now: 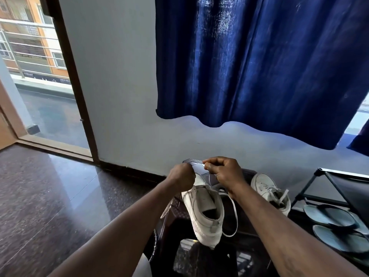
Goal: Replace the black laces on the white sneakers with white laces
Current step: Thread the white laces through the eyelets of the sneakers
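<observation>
Sneaker (201,214) held up over dark stool (173,224), toe up, heel toward camera. Left hand (182,176) curled tight round its front. Right hand (224,172) pinches white lace (235,212) between thumb and fingers; slack loops down beside the heel. Second sneaker (267,188) lies on stool right of it, laced white. Sandals (329,216) on rack (327,176) far right.

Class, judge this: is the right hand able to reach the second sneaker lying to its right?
Likely yes: the second sneaker lies close beside the right hand with nothing between them, but that hand pinches the held sneaker's white lace and must release it first.
</observation>
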{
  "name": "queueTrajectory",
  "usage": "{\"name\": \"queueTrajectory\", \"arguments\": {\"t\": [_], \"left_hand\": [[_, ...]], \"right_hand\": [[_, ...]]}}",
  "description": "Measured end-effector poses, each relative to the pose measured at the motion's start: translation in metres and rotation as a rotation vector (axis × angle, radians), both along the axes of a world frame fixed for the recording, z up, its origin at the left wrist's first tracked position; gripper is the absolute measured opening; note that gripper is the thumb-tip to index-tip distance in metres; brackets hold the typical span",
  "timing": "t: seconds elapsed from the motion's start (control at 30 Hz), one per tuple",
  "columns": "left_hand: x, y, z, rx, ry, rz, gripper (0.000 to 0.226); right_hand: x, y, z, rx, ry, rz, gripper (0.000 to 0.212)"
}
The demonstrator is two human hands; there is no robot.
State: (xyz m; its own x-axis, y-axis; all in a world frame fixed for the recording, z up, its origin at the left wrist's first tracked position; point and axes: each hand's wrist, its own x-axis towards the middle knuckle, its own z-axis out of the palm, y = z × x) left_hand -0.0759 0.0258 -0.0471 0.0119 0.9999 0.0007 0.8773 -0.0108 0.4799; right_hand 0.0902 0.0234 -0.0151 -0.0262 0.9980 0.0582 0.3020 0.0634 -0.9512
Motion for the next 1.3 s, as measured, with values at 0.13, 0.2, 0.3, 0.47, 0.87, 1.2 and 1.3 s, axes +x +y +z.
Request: {"name": "queueTrajectory", "arguments": {"t": [0.13,0.2,0.3,0.47,0.87,1.2,1.3], "left_hand": [[-0.005,0.0,-0.002,-0.021,0.028,0.025,0.029],[-0.006,-0.003,-0.004,-0.099,-0.011,0.035,0.03],[-0.007,-0.013,-0.002,-0.196,-0.062,0.006,0.033],[-0.013,-0.017,-0.004,-0.167,0.178,-0.078,0.027],[-0.019,-0.016,-0.011,-0.131,0.15,0.007,0.017],[0.007,-0.012,-0.002,-0.033,-0.195,0.028,0.018],[0.012,0.0,0.031,0.078,-0.508,0.057,0.028]], "right_hand": [[0.0,-0.006,-0.014,0.004,-0.089,0.008,0.01],[-0.003,-0.014,-0.027,-0.006,-0.168,0.05,0.016],[-0.01,-0.025,-0.043,0.024,-0.236,0.05,0.02],[-0.013,-0.027,-0.048,0.083,-0.328,0.005,0.007],[-0.013,-0.031,-0.062,0.148,-0.414,-0.106,0.007],[0.009,-0.038,-0.054,0.118,-0.434,-0.225,0.007],[0.015,-0.027,-0.022,0.105,-0.257,-0.253,0.002]]}}
